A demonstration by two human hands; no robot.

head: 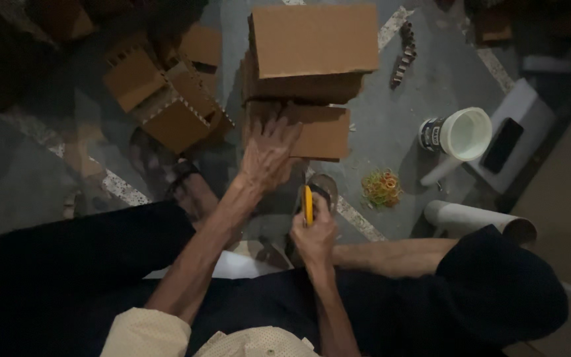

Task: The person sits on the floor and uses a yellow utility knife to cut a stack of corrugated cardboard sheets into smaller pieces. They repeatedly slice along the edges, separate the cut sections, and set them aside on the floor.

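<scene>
1. Grey concrete flooring [391, 119], marked with pale painted stripes, fills the dim scene seen from above.
2. A flat cardboard piece [322, 129] is pressed down by the left hand [269, 155], whose fingers are spread wide and laid flat on the piece's near left corner; nothing is gripped by it.
3. A yellow utility knife [308, 203] is held upright in the right hand [315, 238], which is closed in a fist around the handle, just below the cardboard piece and apart from it.
4. A stack of folded cardboard boxes [312, 46] is seen directly behind the flat piece, touching it.
5. Notched cardboard cut-outs [166, 99] are scattered to the left of the stack.
6. A heap of coloured rubber bands [381, 187] is seen on the floor to the right of the knife.
7. A white plastic tub [460, 134] is tipped on its side further right, beside a white box carrying a dark phone [502, 144].
8. A white roll [477, 219] lies near the right knee.
</scene>
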